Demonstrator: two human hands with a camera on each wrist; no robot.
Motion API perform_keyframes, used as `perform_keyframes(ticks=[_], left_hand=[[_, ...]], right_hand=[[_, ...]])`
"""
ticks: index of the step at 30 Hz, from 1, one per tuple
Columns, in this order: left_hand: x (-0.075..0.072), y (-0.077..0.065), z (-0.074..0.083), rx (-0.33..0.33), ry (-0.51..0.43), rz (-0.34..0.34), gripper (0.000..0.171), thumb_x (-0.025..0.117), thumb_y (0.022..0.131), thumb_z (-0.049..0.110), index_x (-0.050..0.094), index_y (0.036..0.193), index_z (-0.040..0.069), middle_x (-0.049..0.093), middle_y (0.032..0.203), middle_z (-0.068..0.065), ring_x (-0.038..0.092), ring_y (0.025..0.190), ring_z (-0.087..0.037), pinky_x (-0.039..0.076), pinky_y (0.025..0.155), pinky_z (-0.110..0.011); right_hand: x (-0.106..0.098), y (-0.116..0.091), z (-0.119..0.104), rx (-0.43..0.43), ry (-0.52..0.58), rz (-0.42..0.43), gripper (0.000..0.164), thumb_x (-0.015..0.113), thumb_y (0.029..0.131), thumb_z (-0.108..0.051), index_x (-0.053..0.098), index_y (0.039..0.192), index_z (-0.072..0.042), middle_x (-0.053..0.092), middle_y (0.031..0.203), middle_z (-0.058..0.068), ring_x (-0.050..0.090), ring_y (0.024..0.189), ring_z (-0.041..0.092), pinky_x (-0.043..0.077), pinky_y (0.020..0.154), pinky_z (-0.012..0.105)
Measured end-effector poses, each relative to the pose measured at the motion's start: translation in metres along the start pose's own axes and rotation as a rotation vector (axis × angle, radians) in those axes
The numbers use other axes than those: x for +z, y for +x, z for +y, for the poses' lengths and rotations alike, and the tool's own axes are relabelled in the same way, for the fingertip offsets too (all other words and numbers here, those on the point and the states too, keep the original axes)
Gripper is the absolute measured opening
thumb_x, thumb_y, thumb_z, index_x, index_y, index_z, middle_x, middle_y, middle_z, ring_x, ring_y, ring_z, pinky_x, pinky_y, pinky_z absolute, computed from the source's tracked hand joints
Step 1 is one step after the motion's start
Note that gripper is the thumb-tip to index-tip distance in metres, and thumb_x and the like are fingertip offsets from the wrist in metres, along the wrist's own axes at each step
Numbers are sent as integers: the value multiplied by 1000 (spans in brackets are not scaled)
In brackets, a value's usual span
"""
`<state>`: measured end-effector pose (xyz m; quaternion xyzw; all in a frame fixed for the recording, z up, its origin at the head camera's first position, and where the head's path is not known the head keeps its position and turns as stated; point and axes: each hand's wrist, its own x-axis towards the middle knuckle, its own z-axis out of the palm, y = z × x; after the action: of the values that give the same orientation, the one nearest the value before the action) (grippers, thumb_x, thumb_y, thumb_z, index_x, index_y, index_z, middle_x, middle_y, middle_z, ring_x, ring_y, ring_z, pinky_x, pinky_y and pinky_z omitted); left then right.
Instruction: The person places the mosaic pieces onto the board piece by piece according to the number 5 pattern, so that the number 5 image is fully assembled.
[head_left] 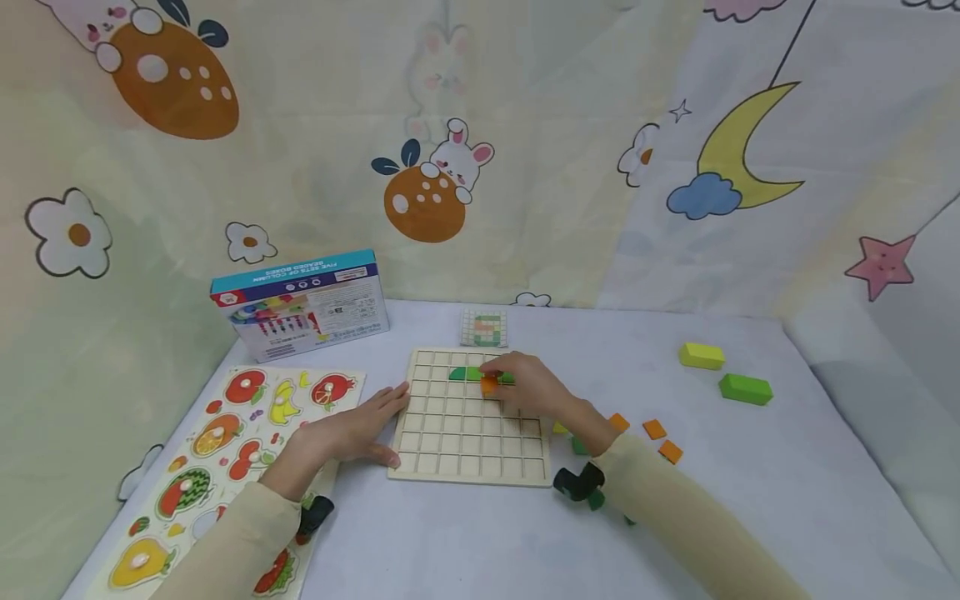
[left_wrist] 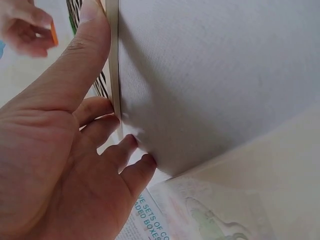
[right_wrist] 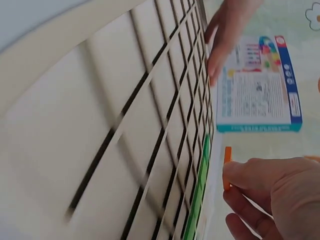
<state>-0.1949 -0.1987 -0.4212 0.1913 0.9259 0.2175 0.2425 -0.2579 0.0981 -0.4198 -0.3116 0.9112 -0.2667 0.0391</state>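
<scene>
A wooden grid board [head_left: 450, 446] lies on the white cloth. My right hand [head_left: 532, 387] pinches a thin orange square tile [right_wrist: 227, 170] above the upper part of the board. Green tiles [head_left: 465, 374] sit in a row of its grid; the right fingers partly cover that row. At the board's left edge, my left hand [head_left: 341, 435] rests with thumb and fingers spread against the side. In the left wrist view the left thumb [left_wrist: 80, 65] lies along the board's rim. A small pattern card [head_left: 483, 328] with coloured squares lies beyond the board.
Left of the board is a fruit-picture puzzle sheet [head_left: 247, 450]. A box [head_left: 307, 312] stands behind it. Loose orange tiles [head_left: 671, 452] and green pieces lie near the right forearm. Farther right are a yellow block [head_left: 702, 356] and a green block [head_left: 746, 389].
</scene>
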Motion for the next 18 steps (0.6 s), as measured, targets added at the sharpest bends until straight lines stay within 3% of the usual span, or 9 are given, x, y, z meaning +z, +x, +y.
perform_keyframes(ticks=[6, 11, 18], left_hand=[[1, 3, 0, -3, 19, -4, 98, 76, 79, 37, 20, 156, 12, 6, 165, -5, 5, 152, -32, 24, 117, -56], [0, 4, 2, -13, 31, -7, 98, 76, 79, 38, 21, 155, 12, 6, 165, -4, 6, 152, -32, 25, 117, -56], [0, 3, 1, -26, 25, -9, 98, 77, 79, 37, 21, 156, 13, 5, 165, -3, 6, 152, -32, 24, 117, -57]], right_hand=[[26, 26, -20, -28, -38, -3, 34, 69, 87, -8, 67, 122, -7, 70, 115, 6, 63, 107, 22, 51, 96, 37], [38, 31, -24, -8, -114, -6, 33, 67, 89, -9, 67, 123, -10, 69, 119, 4, 61, 110, 20, 51, 96, 34], [43, 32, -27, 16, -117, 22, 33, 67, 90, -8, 66, 123, -9, 68, 120, 5, 60, 113, 21, 50, 99, 35]])
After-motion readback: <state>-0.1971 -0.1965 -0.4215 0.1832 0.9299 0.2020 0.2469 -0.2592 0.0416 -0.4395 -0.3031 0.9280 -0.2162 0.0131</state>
